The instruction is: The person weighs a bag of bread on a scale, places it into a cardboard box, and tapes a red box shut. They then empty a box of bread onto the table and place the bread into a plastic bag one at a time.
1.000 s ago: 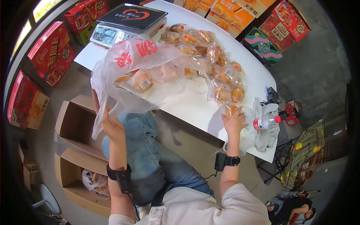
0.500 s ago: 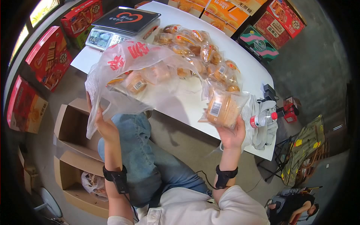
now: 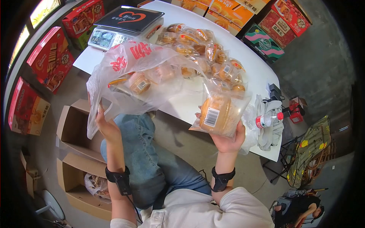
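Note:
A translucent plastic bag (image 3: 114, 91) with red lettering hangs from my left hand (image 3: 106, 125), whose fingers are closed on its edge. Packaged buns show through the bag, over the white table (image 3: 178, 102). In my right hand (image 3: 230, 140) lies a clear packet of bread (image 3: 218, 114) with a barcode, held above the table's near edge. Beyond it, several wrapped buns (image 3: 209, 51) are heaped on the table.
A digital scale (image 3: 127, 22) stands at the table's far left. A bottle (image 3: 264, 121) lies at the right. Cardboard boxes (image 3: 81, 163) stand open on the floor at left. A folding chair (image 3: 310, 152) and a seated person (image 3: 300, 211) are at right.
My right hand has moved left and closer to me with the bread packet, which now looks larger. My left hand and the bag have hardly moved.

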`<control>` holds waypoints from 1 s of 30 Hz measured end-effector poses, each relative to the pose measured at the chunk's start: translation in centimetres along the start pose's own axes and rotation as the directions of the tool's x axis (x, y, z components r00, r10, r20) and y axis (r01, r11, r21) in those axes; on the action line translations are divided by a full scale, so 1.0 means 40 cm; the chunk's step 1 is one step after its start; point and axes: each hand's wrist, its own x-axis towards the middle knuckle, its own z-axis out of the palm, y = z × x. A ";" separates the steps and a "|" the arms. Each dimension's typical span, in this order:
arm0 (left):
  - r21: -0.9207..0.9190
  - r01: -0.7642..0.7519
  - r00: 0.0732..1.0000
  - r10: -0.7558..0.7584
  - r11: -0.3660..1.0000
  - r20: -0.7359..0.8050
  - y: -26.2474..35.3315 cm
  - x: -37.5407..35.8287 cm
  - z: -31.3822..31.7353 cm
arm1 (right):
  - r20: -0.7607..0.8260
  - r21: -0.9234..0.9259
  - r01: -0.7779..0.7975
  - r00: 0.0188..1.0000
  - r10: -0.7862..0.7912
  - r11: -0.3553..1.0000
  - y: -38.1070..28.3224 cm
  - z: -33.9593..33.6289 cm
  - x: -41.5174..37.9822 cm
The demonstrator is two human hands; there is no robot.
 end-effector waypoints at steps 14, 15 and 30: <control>-0.030 0.003 1.000 -0.003 1.000 -0.004 0.008 0.001 0.001 | 0.337 -0.927 0.228 0.856 -0.393 -0.299 0.042 0.044 0.026; -0.006 -0.019 1.000 0.019 1.000 0.001 0.002 0.001 -0.006 | 0.343 -0.920 0.222 0.853 -0.392 -0.322 0.041 0.045 0.024; 0.082 -0.080 0.997 0.081 0.993 -0.002 -0.012 0.009 -0.007 | 0.476 -0.859 0.297 0.764 -0.436 -0.417 0.048 0.042 0.023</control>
